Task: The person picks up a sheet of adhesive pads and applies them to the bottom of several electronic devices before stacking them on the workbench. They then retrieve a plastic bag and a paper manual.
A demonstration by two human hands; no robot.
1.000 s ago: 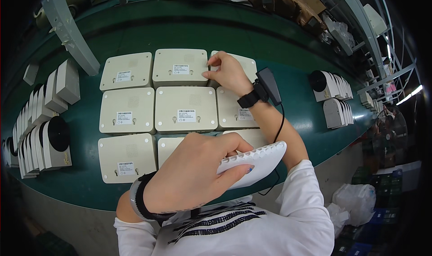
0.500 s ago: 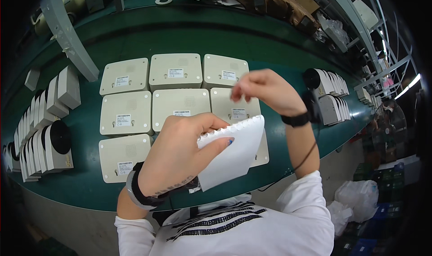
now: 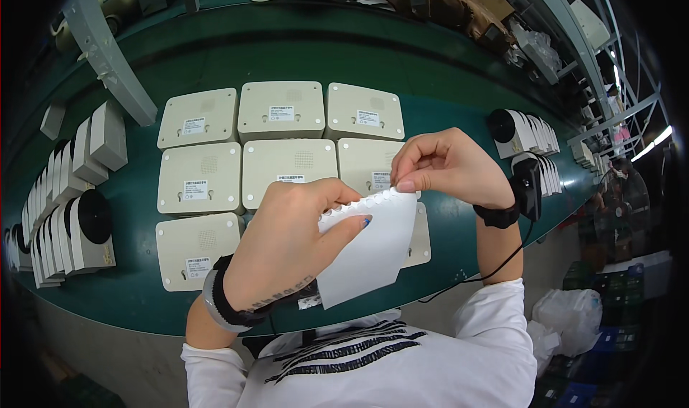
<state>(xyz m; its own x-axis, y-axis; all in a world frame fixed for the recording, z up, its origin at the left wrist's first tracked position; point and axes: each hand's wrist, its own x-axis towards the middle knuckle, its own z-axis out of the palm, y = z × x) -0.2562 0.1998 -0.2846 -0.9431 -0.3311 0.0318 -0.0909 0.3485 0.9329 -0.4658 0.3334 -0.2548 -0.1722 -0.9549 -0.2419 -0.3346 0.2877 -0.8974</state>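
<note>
My left hand [image 3: 291, 239] holds a white sheet [image 3: 369, 254] with a row of small round stickers along its top edge. My right hand [image 3: 448, 167] pinches at that top edge with thumb and forefinger, right at the stickers. Both hands hover over a grid of cream flat boxes [image 3: 287, 164] lying face down on the green table [image 3: 323, 56], each with a small white label. A black band sits on each wrist, and a black cord hangs from the right one.
Rows of white upright units with black round faces stand at the left [image 3: 68, 214] and at the right [image 3: 527, 135]. A grey metal post [image 3: 108, 56] slants at the upper left. Cardboard and clutter lie at the far edge.
My right hand came back from the top right box to the sheet's sticker edge. My left hand raised the sheet and turned it more upright.
</note>
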